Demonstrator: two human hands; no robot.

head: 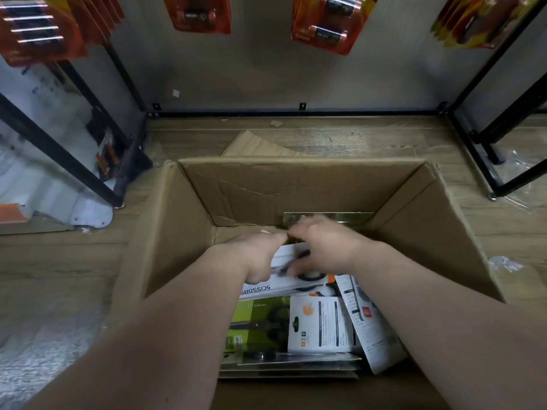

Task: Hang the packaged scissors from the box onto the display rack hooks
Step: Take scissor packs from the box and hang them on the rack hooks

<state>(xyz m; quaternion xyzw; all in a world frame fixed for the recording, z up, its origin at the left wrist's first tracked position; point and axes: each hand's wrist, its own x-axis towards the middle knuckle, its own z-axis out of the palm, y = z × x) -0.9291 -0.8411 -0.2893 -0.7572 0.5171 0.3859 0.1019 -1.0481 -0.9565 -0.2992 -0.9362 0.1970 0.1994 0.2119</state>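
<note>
Now — scissors pack (266, 287) gripped by left hand (260, 257) | right hand (322, 247) grip blurred, cannot be told | best lifted level from box (183, 232).

Counts, as visible.
Cardboard box (165, 232): 1.
Hands inside it: 2, left hand (260, 255) and right hand (322, 244).
Scissors packs distinguishable: 5. These are the white SCISSORS pack (266, 288), green pack (254, 318), middle white card (322, 327), right white card (373, 329) and gold pack (349, 217). Layers beneath cannot be counted.
Hanging battery-pack groups: 4, namely left group (35, 28), mid-left group (201, 13), mid-right group (328, 22) and right group (479, 22).
Loose cardboard sheet (257, 143) on the floor: 1.
</note>
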